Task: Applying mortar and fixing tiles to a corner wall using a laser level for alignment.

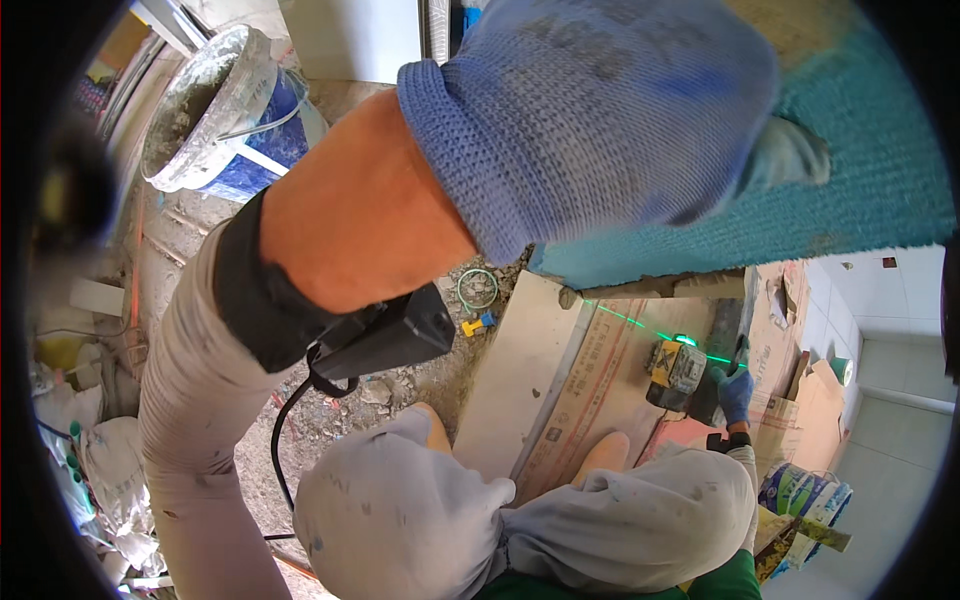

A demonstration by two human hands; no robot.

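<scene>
My left hand (600, 120), in a knitted blue glove, is raised close to the camera. It is in front of a rough teal surface (850, 200). One grey glove fingertip sticks out on its right side; the other fingers are hidden. A black box (390, 340) with a cable is strapped to my left forearm. Lower right, my right hand (735, 392), also in a blue glove, is closed around a small dark object that I cannot make out. Beside it stands a yellow and black laser level (675, 375), casting a green line across the boards.
A plaster-smeared bucket (205, 115) stands at the far left. A printed board (580, 390) lies by my feet, near a green ring (477, 289) and a yellow and blue piece (478, 324). Rubble covers the floor. Another bucket (805, 500) is at the right, by white tiled walls.
</scene>
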